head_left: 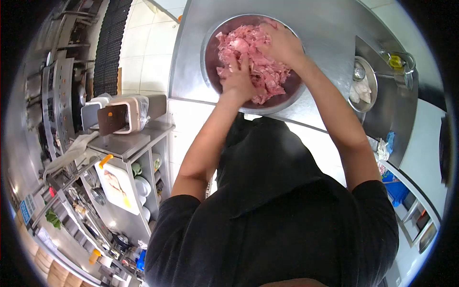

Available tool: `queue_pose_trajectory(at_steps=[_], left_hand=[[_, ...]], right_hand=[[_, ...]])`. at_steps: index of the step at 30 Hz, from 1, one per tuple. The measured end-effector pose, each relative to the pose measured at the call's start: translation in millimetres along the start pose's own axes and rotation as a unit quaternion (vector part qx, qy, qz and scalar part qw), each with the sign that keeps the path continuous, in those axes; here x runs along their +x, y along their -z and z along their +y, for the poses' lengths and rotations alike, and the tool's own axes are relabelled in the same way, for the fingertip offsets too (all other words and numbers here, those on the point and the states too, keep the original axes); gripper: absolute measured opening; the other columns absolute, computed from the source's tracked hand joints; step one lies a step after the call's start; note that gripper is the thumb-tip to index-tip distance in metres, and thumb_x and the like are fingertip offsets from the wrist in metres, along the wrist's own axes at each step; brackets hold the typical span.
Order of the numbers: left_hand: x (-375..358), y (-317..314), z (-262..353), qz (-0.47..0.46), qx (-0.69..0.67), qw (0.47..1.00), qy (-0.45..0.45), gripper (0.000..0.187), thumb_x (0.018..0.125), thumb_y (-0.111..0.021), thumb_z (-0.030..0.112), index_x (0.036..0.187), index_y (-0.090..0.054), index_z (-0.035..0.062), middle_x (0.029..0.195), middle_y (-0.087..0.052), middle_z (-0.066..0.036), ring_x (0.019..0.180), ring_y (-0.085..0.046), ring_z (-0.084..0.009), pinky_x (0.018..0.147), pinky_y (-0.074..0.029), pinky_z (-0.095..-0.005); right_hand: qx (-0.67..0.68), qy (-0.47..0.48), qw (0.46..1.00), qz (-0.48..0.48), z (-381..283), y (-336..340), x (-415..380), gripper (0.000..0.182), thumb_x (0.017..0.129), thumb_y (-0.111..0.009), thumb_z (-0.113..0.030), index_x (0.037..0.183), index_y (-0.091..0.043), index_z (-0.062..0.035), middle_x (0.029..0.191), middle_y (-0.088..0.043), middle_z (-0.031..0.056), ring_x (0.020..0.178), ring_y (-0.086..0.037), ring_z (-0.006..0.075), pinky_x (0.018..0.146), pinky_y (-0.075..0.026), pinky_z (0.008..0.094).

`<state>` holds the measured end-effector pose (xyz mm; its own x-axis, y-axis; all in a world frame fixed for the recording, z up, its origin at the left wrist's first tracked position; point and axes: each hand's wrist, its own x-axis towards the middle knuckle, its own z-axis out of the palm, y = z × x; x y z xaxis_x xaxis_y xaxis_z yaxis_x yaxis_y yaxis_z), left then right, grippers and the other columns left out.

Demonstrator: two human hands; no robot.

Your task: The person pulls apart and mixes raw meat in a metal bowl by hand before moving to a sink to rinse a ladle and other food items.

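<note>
A wide metal bowl (pixel 205 71) stands on the steel worktop in front of my body, heaped with pieces of raw pink meat (pixel 248 44). My left hand (pixel 240 85) lies on the near left part of the pile, its fingers spread and pressed among the pieces. At the far right side of the bowl, my right hand (pixel 282 44) rests on the meat with thumb and fingers apart. Some of its fingertips are sunk in the pile or hidden by it.
The steel worktop (pixel 325 28) meets a sink (pixel 397 105) on the right. A smaller metal bowl (pixel 374 76) there holds a ladle and whitish pieces. Left are brown plastic bins (pixel 158 106) on a steel shelf unit (pixel 126 143), a white cutting board (pixel 117 184) and a black mat (pixel 112 48).
</note>
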<state>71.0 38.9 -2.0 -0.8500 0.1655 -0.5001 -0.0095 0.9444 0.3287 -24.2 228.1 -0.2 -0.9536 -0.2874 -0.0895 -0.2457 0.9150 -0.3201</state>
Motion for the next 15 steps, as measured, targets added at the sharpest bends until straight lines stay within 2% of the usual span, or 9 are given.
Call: queue_pose_trajectory(at_steps=[1, 2, 5, 6, 9, 10, 13, 15], left_hand=[[-4, -4, 10, -0.037, 0.021, 0.999, 0.012, 0.134, 0.074, -0.086, 0.058, 0.169, 0.0, 0.0201, 0.174, -0.004, -0.02, 0.15, -0.034, -0.0493, 0.117, -0.037, -0.0651], [-4, -16, 17, -0.019, 0.132, 0.991, 0.012, 0.142, 0.071, -0.088, 0.058, 0.169, 0.007, 0.0198, 0.175, -0.004, -0.019, 0.151, -0.031, -0.0475, 0.109, -0.047, -0.0661], [16, -22, 19, -0.031, 0.096, 0.994, 0.036, 0.138, 0.073, -0.088, 0.058, 0.169, 0.003, 0.0193, 0.174, -0.007, -0.018, 0.15, -0.033, -0.0475, 0.094, -0.058, -0.0606], [27, -30, 16, 0.006, 0.087, 0.995, 0.047, 0.136, 0.074, -0.087, 0.056, 0.169, 0.003, 0.0191, 0.173, -0.011, -0.02, 0.147, -0.039, -0.0449, 0.083, -0.064, -0.0544], [38, -23, 11, 0.046, 0.07, 0.996, 0.02, 0.122, 0.075, -0.087, 0.042, 0.166, -0.012, 0.0138, 0.166, -0.024, -0.027, 0.126, -0.061, -0.0485, 0.098, -0.058, -0.0482], [49, -26, 10, 0.042, 0.056, 0.997, 0.016, 0.109, 0.08, -0.083, 0.038, 0.164, -0.018, 0.0136, 0.163, -0.029, -0.028, 0.123, -0.063, -0.0476, 0.097, -0.059, -0.0485], [78, -31, -3, 0.046, 0.016, 0.999, 0.014, 0.071, 0.092, -0.068, 0.027, 0.155, -0.036, 0.0135, 0.153, -0.043, -0.029, 0.115, -0.068, -0.0454, 0.094, -0.059, -0.0494], [90, -31, -7, 0.072, -0.01, 0.997, 0.008, 0.05, 0.099, -0.058, 0.024, 0.146, -0.048, 0.0136, 0.145, -0.054, -0.027, 0.112, -0.07, -0.0442, 0.093, -0.059, -0.0499]], right_hand=[[-0.016, 0.002, 1.0, 0.008, 8, -8, 17, 0.081, 0.081, -0.081, -0.049, 0.15, -0.051, -0.0167, 0.161, -0.041, 0.0194, 0.131, -0.057, 0.0436, 0.106, -0.052, 0.0489], [-0.005, 0.005, 1.0, -0.009, 16, -24, 27, 0.078, 0.083, -0.08, -0.044, 0.15, -0.052, -0.0165, 0.157, -0.046, 0.0195, 0.128, -0.059, 0.043, 0.105, -0.052, 0.0493], [0.025, -0.007, 0.994, -0.105, 29, -61, 48, 0.069, 0.085, -0.077, -0.036, 0.147, -0.055, -0.0164, 0.15, -0.055, 0.0209, 0.125, -0.061, 0.0425, 0.103, -0.052, 0.0486], [0.039, 0.03, 0.993, -0.109, 39, -68, 55, 0.055, 0.085, -0.074, -0.029, 0.137, -0.063, -0.0144, 0.134, -0.066, 0.0212, 0.119, -0.065, 0.0417, 0.1, -0.054, 0.0473], [0.09, 0.035, 0.988, -0.12, 43, -64, 54, 0.042, 0.087, -0.071, -0.032, 0.125, -0.07, -0.0157, 0.117, -0.073, 0.0179, 0.11, -0.068, 0.0395, 0.096, -0.055, 0.049], [0.109, 0.045, 0.991, -0.066, 42, -68, 49, 0.033, 0.088, -0.068, -0.029, 0.117, -0.073, -0.0148, 0.116, -0.073, 0.0187, 0.109, -0.069, 0.04, 0.094, -0.055, 0.0499], [0.06, -0.017, 0.99, -0.123, 25, -57, 38, 0.034, 0.088, -0.066, -0.027, 0.119, -0.071, -0.0132, 0.117, -0.072, 0.0212, 0.109, -0.068, 0.0426, 0.093, -0.055, 0.0511], [0.092, -0.015, 0.991, -0.092, 23, -56, 25, 0.033, 0.089, -0.064, -0.024, 0.119, -0.071, -0.0123, 0.116, -0.071, 0.0222, 0.109, -0.067, 0.0444, 0.093, -0.054, 0.0523]])
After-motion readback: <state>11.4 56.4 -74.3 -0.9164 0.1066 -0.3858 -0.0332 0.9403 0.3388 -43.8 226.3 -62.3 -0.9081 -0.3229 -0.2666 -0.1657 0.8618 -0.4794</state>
